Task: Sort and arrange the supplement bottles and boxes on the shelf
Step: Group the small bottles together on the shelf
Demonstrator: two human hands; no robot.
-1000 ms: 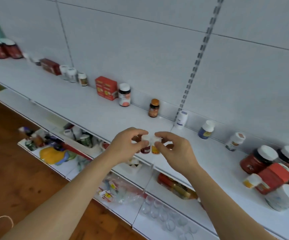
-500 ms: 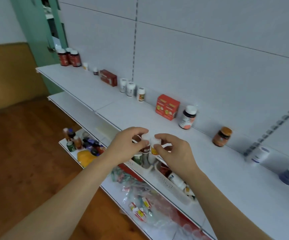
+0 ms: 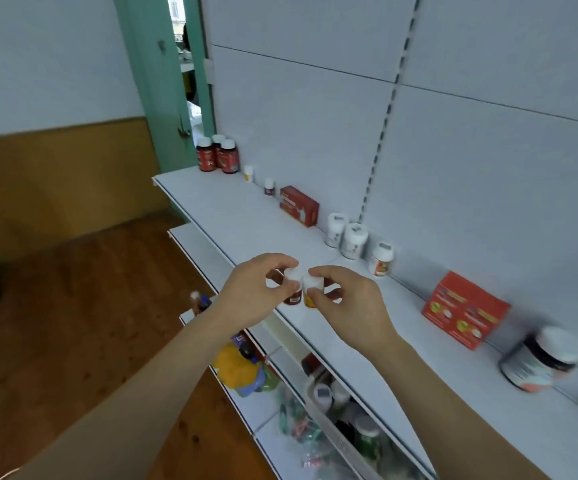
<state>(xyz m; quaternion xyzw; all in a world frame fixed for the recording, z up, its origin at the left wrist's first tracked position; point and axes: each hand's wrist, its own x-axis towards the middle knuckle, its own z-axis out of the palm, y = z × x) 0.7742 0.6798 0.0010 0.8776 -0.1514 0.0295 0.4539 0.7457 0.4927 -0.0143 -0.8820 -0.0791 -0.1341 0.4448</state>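
My left hand (image 3: 253, 296) grips a small dark red bottle (image 3: 293, 295) with a white cap. My right hand (image 3: 350, 303) grips a small yellow bottle (image 3: 310, 299), also white-capped. The two bottles touch side by side above the front of the white shelf (image 3: 232, 216). Along the shelf's back stand three dark red bottles (image 3: 218, 155), two tiny bottles (image 3: 258, 180), a red box (image 3: 298, 206), three white bottles (image 3: 353, 240), an orange-red box (image 3: 464, 310) and a dark jar (image 3: 540, 358).
Lower shelves (image 3: 280, 403) hold a jumble of bottles, a yellow-blue item (image 3: 239, 368) and plastic packets. A green door frame (image 3: 163, 81) stands at the shelf's left end. Wooden floor (image 3: 73, 323) lies to the left.
My view has swung left along the shelf: the far-left red bottles and door frame have come into sight. Both hands keep the two small bottles together in front of me.
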